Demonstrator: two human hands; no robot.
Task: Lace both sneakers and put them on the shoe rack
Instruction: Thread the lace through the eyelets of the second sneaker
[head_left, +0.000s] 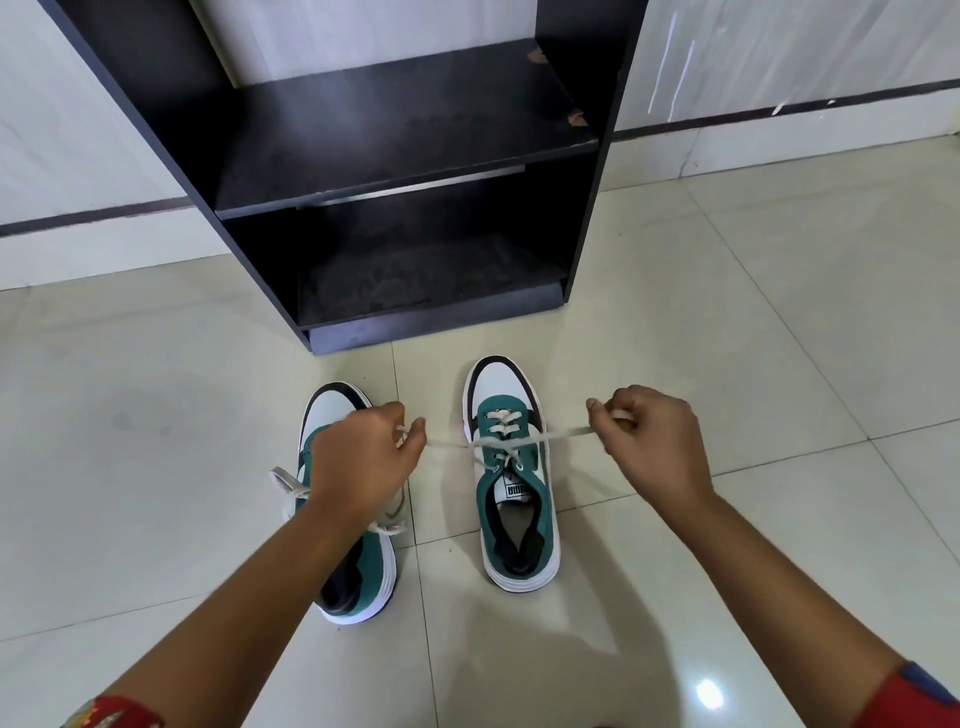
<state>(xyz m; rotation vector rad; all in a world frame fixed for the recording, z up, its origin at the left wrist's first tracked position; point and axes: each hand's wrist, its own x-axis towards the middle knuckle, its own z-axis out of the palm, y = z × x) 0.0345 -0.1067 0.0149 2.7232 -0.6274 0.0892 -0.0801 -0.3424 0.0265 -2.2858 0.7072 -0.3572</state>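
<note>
Two green, white and black sneakers stand side by side on the floor, toes toward the rack. The right sneaker (514, 483) has a cream lace (506, 440) crossed over its eyelets and stretched taut sideways. My left hand (363, 462) pinches the lace's left end; my right hand (649, 441) pinches its right end. My left hand and forearm hang over the left sneaker (358, 571) and hide most of it; a tied cream lace pokes out beside my wrist. The black shoe rack (405, 171) stands just beyond the shoes, its two shelves bare.
Glossy cream floor tiles (753, 338) spread all around the shoes. The rack backs onto a white wall with a dark skirting stripe (779, 111). Red sleeves show at both lower corners.
</note>
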